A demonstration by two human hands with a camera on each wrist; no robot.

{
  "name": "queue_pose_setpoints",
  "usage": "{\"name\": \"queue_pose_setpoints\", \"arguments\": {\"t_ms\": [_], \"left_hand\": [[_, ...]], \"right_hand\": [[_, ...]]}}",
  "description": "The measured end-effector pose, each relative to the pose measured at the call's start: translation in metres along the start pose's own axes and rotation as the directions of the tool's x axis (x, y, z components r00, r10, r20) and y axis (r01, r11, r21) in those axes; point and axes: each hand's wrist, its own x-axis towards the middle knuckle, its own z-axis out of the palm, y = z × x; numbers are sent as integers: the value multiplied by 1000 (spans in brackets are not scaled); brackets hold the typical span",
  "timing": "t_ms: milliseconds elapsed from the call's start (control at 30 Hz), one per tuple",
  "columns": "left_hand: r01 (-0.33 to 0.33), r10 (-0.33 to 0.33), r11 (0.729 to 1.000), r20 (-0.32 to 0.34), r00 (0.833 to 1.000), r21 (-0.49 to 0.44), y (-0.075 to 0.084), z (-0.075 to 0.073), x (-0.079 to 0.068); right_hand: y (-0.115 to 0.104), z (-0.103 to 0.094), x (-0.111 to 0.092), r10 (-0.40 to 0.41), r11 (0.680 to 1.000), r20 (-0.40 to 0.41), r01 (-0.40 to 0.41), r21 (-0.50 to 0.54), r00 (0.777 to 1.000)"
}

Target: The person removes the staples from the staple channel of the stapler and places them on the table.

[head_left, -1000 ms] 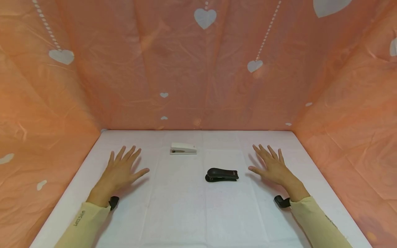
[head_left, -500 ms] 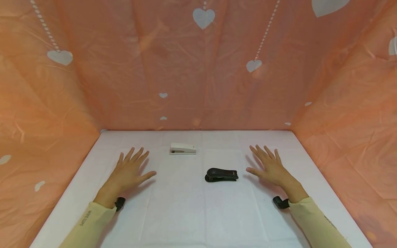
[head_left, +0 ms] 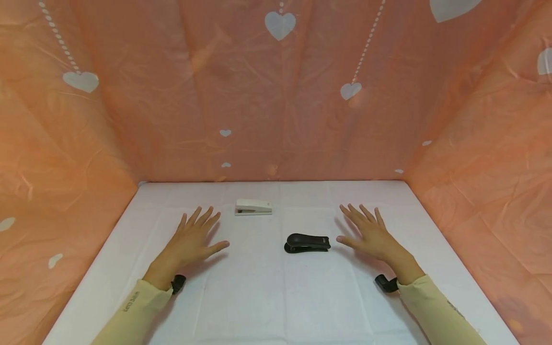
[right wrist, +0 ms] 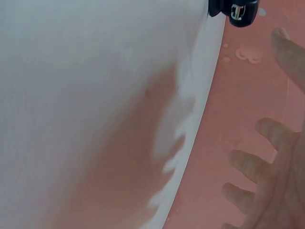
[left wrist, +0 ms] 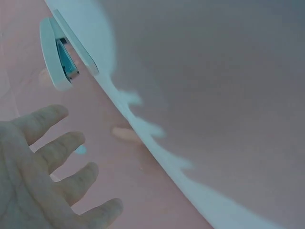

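Observation:
A white stapler lies toward the back of the white table, left of the middle. Nearer the front, right of the middle, a black stapler rests on the cloth. My left hand hovers with spread fingers to the left of the white stapler and holds nothing. In the left wrist view the white stapler shows beyond the fingertips. My right hand, fingers also spread, is just right of the black stapler, thumb tip close to its end. One end of the black stapler appears at the top of the right wrist view.
A white cloth with fold lines covers the table. Orange sheeting printed with pale hearts stands along the back and both sides. Each wrist carries a small black camera, and hand shadows fall on the cloth.
My left hand has moved right, toward the middle and the white stapler. My right hand has shifted slightly left, closer to the black stapler. Both staplers stay where they were.

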Motion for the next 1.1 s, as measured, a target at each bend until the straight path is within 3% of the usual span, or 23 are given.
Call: {"name": "queue_pose_setpoints", "arguments": {"t_ms": [1100], "left_hand": [[-128, 128, 992, 55, 990, -10, 54, 15, 25]], "right_hand": [[-37, 14, 6, -118, 993, -51, 118, 13, 992]]}}
